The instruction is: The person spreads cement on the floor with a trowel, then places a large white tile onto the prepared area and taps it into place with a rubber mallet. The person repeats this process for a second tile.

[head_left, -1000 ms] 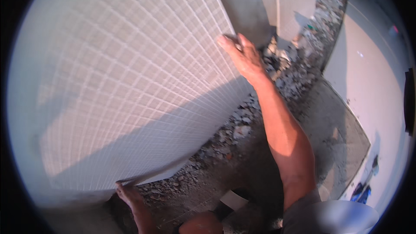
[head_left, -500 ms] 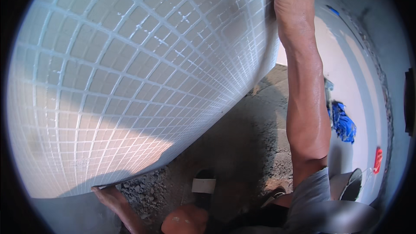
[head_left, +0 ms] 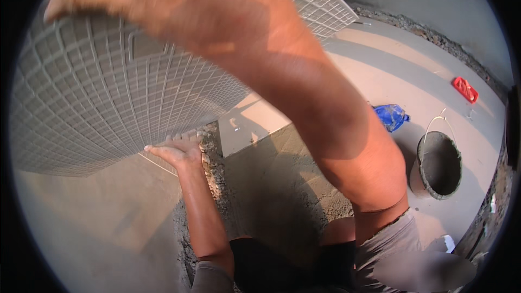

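Observation:
A large tile (head_left: pixel 97 92) stands tilted on the left, its grid-ribbed back towards me. At its lower edge is my left hand (head_left: pixel 176 151), thumb against the ribbed back and fingers reaching beneath the edge. My right hand (head_left: pixel 119 0) is very close at the top, over the upper part of the tile, its thumb pointing left. It grips the tile's upper side, though its fingers are cut off by the picture's edge and slightly smeared. My right forearm hides part of the tile and the floor behind.
Grey mortar (head_left: pixel 271 179) covers the floor before me, with a rough broken edge beside it. Laid pale tiles (head_left: pixel 374 59) extend to the right. On them are a mortar-stained bucket (head_left: pixel 439 165), a blue plastic bag (head_left: pixel 392 116) and a red tray-like object (head_left: pixel 465 90). A grey wall (head_left: pixel 429 0) stands behind.
The tile has swung away and its lower edge has risen. My right hand has moved left across the top, and my left hand forward and right. The bucket has come into fuller view.

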`<state>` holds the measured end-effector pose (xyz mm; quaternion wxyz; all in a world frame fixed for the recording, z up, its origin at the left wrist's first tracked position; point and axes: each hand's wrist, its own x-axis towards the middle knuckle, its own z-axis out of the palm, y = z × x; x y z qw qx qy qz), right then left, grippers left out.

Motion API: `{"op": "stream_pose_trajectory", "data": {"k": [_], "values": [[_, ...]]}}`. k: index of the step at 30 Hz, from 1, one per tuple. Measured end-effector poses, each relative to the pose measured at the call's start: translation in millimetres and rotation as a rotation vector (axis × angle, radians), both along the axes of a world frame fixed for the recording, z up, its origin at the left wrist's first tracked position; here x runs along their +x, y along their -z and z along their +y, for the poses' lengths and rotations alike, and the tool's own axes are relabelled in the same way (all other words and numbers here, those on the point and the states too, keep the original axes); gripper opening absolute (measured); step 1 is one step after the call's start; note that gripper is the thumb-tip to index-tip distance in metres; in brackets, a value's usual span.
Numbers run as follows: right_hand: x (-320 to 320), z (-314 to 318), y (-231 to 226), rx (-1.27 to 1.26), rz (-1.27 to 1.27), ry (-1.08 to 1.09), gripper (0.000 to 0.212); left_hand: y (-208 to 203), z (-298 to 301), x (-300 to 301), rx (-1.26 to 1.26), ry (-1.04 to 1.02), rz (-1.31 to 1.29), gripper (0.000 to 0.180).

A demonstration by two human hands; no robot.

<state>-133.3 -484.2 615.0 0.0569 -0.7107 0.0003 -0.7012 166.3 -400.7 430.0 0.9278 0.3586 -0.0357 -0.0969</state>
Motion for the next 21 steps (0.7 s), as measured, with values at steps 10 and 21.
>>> {"op": "stream_pose_trajectory", "data": {"k": [10, 21], "values": [[-28.1, 86.7, 180.9, -0.259, 0.359, 0.124, 0.016, 61.2, 36.2, -66.7, 0.223, 0.466, -0.252, 0.086], [-62.4, -24.1, 216.8, 0.433, 0.996, 0.439, 0.069, 71.4, 75.2, -64.5, 0.245, 0.568, -0.326, 0.084]]}}
